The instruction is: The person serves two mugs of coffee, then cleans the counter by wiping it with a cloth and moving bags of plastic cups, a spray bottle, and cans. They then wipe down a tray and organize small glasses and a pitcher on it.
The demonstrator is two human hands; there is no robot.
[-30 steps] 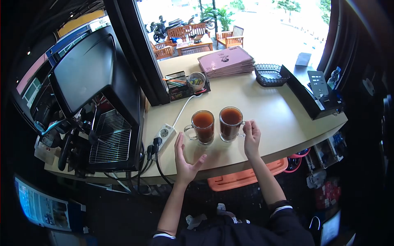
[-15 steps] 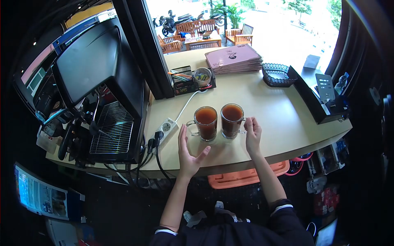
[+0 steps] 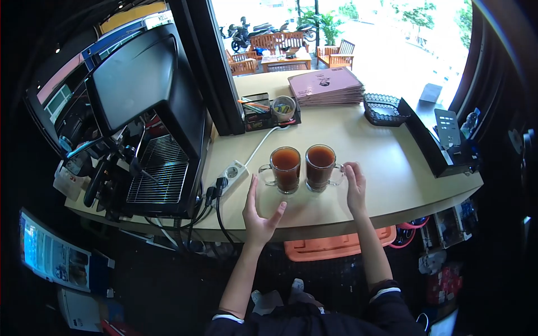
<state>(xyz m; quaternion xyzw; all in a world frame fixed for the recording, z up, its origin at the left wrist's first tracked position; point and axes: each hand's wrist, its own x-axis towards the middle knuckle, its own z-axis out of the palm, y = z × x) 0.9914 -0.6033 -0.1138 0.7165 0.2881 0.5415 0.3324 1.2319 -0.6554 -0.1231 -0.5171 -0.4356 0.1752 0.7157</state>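
Observation:
Two clear glass mugs of reddish-brown drink stand upright side by side on the counter, a small gap between them. The left mug point(image 3: 286, 171) has its handle pointing left; the right mug point(image 3: 319, 169) has its handle pointing right. Below and left of the left mug, my left hand point(image 3: 260, 221) is open, thumb spread from the fingers, holding nothing. Beside the right mug's handle is my right hand point(image 3: 356, 187), fingers loosely raised and no longer wrapped round the handle. Whether a fingertip still brushes the glass is hard to see.
A black espresso machine point(image 3: 162, 123) stands at the left, near a white power strip point(image 3: 232, 175) with plugged cables. Along the back of the counter point(image 3: 386, 162) are a pen holder point(image 3: 256, 109), stacked pink menus point(image 3: 328, 87) and a black basket point(image 3: 385, 110). A black box point(image 3: 443, 148) is at right.
My right hand has let go of the right mug's handle and moved slightly right. My left hand keeps its open pose. The whole view has shifted a little; both mugs remain standing together.

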